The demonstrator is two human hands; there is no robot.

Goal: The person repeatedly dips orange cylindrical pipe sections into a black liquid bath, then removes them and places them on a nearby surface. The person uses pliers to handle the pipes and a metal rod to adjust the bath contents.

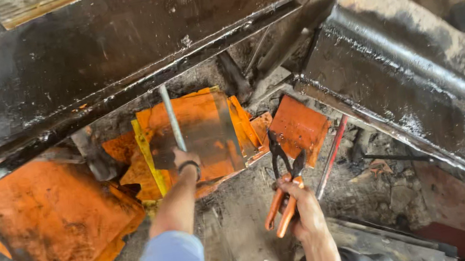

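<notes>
- Two hands show in the head view, both reaching down over a grimy, soot-dark floor.
- Left hand, with a dark band at the wrist and a pale blue sleeve behind it, is closed around the lower end of a thin grey metal rod; the rod's upper end is cut off by the black greasy beam that crosses the top.
- Under that hand lies an orange metal sheet, flat, scuffed and partly grey, resting on a heap of similar orange sheets with bent, ragged edges.
- Right hand grips the orange handles of tin snips; their dark blades point up, just beside a smaller orange plate.
- Whether the blades touch that plate is hard to make out.
- Right of it, a wet-looking black angled slab slopes down.
</notes>
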